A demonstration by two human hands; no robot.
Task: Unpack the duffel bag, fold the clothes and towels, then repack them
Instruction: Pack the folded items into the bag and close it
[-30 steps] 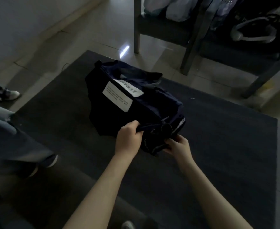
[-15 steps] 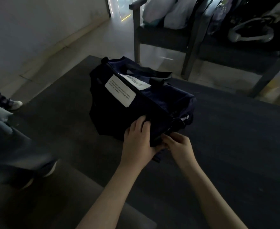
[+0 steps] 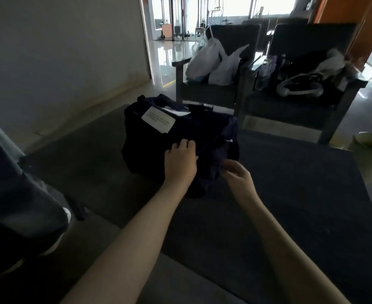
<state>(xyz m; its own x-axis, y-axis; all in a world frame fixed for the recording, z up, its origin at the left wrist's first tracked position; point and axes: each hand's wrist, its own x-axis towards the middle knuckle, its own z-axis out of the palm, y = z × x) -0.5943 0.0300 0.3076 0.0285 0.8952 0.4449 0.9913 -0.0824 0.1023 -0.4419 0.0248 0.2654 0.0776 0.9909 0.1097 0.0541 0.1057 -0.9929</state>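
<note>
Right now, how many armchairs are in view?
2. The left chair stands behind the duffel and holds white bags. The right chair stands beside it, piled with dark gear. Others may be hidden in the dim background.

No text can be read. The white label [image 3: 158, 122] on top of the duffel bag [image 3: 146, 150] carries small printed lines, too blurred to make out.
</note>
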